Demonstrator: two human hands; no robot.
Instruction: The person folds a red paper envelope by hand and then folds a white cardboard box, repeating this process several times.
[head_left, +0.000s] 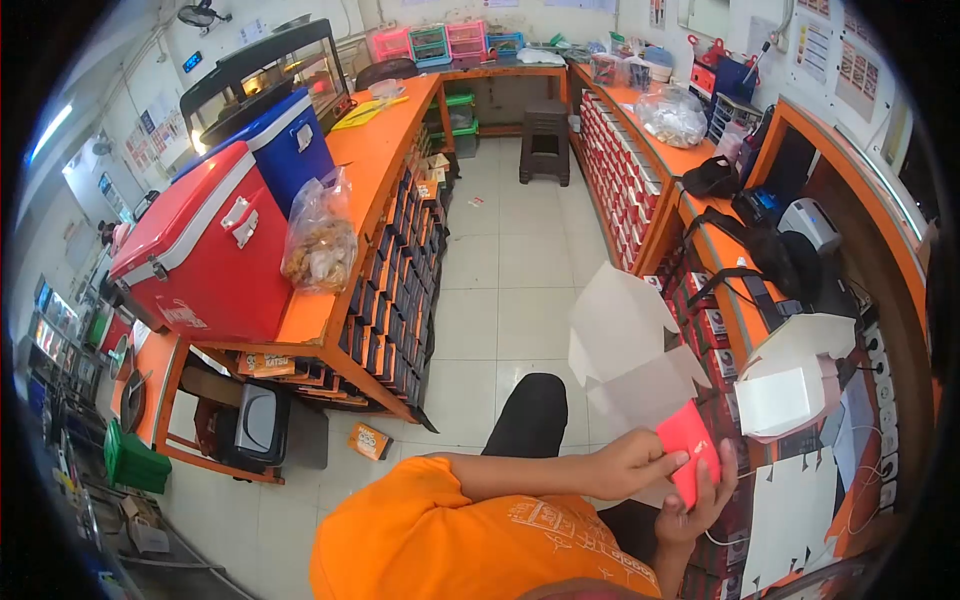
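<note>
A small red-pink packet or box (688, 450) is held between both hands at the lower right. My left hand (638, 464) grips its left side, fingers bent over its face. My right hand (697, 505) holds it from below and the right, fingers wrapped round its edge. Just above the hands is an unfolded white cardboard box (625, 335) with its flaps spread. To the right stands an open white box (785, 390) with its lid raised. Flat white card sheets (790, 515) lie below that box.
On the left orange counter (375, 130) stand a red cooler (205, 245), a blue cooler (290, 145) and a bag of food (320, 245). A dark stool (545, 140) stands in the aisle. Stacked boxes (615, 165) line the right counter. An orange box (370, 441) lies on the floor.
</note>
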